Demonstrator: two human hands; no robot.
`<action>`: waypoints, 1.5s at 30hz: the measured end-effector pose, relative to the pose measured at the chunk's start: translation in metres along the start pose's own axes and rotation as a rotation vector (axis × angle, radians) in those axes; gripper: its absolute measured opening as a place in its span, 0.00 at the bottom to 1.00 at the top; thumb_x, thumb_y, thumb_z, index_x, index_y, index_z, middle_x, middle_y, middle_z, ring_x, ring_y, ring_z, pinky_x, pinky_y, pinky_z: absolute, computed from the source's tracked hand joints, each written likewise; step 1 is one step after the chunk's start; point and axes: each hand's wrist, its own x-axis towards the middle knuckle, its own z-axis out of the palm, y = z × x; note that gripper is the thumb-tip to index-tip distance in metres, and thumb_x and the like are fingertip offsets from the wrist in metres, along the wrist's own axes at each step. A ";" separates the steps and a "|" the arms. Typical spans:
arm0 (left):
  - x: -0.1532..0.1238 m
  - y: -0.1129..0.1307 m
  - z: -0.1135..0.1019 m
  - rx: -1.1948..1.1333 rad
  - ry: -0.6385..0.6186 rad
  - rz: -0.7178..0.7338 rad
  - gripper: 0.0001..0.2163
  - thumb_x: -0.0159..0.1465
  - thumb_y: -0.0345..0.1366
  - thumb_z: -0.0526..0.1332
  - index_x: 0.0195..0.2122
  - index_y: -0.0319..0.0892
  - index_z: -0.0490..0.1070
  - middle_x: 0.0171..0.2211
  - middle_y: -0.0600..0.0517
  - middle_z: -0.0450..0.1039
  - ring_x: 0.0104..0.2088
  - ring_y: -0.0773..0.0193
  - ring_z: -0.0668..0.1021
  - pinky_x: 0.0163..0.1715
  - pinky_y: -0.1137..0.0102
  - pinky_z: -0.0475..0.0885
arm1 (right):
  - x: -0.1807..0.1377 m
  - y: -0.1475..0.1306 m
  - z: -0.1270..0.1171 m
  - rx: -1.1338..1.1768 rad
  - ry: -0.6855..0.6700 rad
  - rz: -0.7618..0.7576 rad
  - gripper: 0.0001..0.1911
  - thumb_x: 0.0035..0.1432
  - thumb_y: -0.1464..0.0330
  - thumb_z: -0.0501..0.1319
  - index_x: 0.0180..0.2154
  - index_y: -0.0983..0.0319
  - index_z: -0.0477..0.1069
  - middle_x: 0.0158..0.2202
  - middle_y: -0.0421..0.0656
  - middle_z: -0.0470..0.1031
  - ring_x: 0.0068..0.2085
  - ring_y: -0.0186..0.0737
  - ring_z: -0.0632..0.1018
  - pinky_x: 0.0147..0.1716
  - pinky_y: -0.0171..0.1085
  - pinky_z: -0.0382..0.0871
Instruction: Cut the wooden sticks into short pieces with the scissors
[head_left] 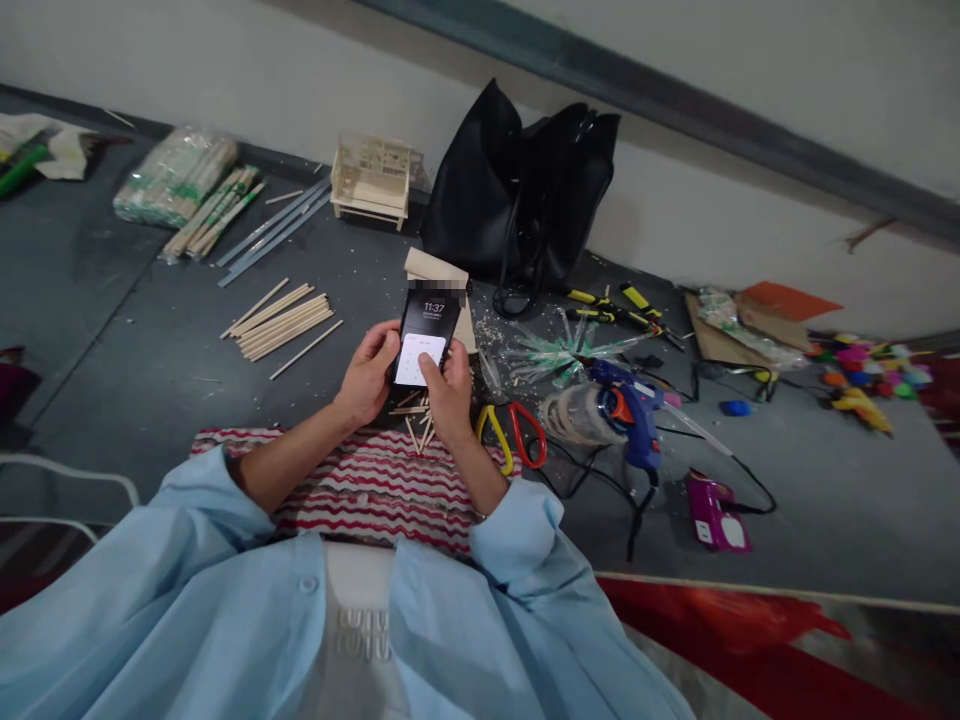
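A black smartphone (426, 325) rests between my two hands, its lit screen showing the time 11:37 above a white panel. My left hand (369, 375) is closed around its left edge. On the other side, my right hand (450, 390) grips the lower right edge, with the thumb over the white panel. Short pieces of wooden stick (421, 420) lie beneath the phone, partly hidden by my hands. Scissors (529, 435) with yellow and red handles lie just right of my right wrist. A striped red and white cloth (352, 500) is under my forearms.
Loose wooden sticks (285, 325) lie at left, near bundled sticks (214, 215). A small wooden bench model (371, 185) and a black bag (517, 190) stand by the wall. At right are a blue glue gun (634, 400), pliers (637, 310) and a purple box (716, 515).
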 end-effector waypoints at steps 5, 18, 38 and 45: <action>0.001 0.000 0.000 -0.015 0.018 0.000 0.20 0.54 0.50 0.70 0.42 0.45 0.72 0.33 0.55 0.77 0.31 0.67 0.78 0.32 0.72 0.74 | 0.000 0.003 -0.001 -0.016 -0.018 -0.006 0.20 0.55 0.59 0.65 0.47 0.57 0.65 0.43 0.40 0.75 0.43 0.38 0.76 0.46 0.39 0.72; 0.001 0.001 0.000 -0.015 0.019 -0.003 0.20 0.54 0.50 0.70 0.41 0.45 0.73 0.34 0.54 0.77 0.31 0.67 0.78 0.30 0.73 0.73 | -0.001 0.002 -0.002 -0.054 -0.016 -0.030 0.19 0.56 0.59 0.64 0.47 0.57 0.64 0.42 0.40 0.75 0.42 0.38 0.76 0.46 0.39 0.72; 0.001 0.001 0.000 0.003 0.012 0.001 0.19 0.54 0.50 0.69 0.41 0.45 0.72 0.33 0.54 0.77 0.32 0.65 0.78 0.31 0.72 0.74 | -0.001 0.004 -0.002 -0.055 -0.019 -0.035 0.19 0.56 0.61 0.64 0.47 0.57 0.64 0.43 0.40 0.75 0.42 0.38 0.76 0.47 0.40 0.72; 0.001 0.001 0.000 -0.021 0.012 -0.006 0.18 0.54 0.49 0.70 0.41 0.46 0.72 0.33 0.55 0.77 0.32 0.65 0.78 0.33 0.71 0.74 | -0.001 0.004 -0.002 -0.042 -0.025 -0.026 0.19 0.55 0.61 0.64 0.48 0.57 0.64 0.43 0.40 0.75 0.42 0.38 0.75 0.47 0.41 0.71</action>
